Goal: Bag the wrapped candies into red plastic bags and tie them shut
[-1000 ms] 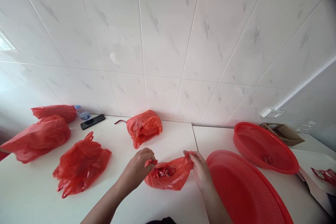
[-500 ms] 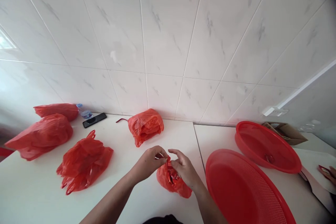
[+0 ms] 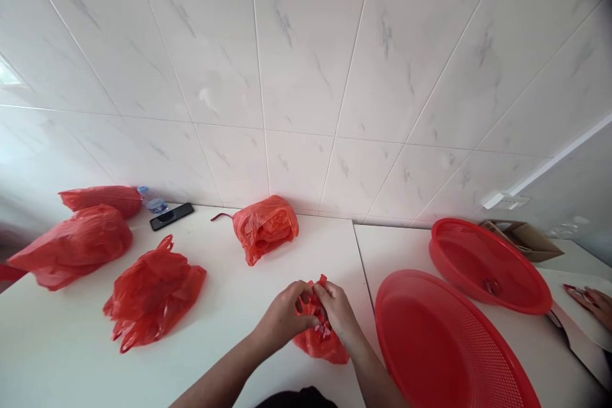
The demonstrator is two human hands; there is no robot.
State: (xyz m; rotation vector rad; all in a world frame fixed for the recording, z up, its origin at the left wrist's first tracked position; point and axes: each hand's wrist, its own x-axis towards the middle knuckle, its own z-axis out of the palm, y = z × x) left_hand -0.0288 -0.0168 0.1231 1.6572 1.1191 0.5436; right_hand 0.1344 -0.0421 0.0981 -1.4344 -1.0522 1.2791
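Note:
A small red plastic bag [image 3: 319,342] with red wrapped items inside sits on the white table [image 3: 229,331] near its front edge. My left hand [image 3: 284,315] and my right hand [image 3: 338,311] meet over the bag's top, fingers closed on the bunched plastic of its mouth. The two hands touch each other. Just to the right lies a big round red mesh tray [image 3: 444,344].
Several other red bags lie on the table: one at the back middle [image 3: 264,227], others on the left [image 3: 153,293], [image 3: 71,245], [image 3: 102,198]. A phone [image 3: 171,216] and a bottle [image 3: 152,203] sit by the tiled wall. A second red tray [image 3: 490,264], a cardboard box [image 3: 523,239] and another person's hand [image 3: 593,303] are at right.
My hands held the bag's mouth wide open, then came together and gathered the plastic shut. The bag bunched up. Another person's hand came in at the right edge.

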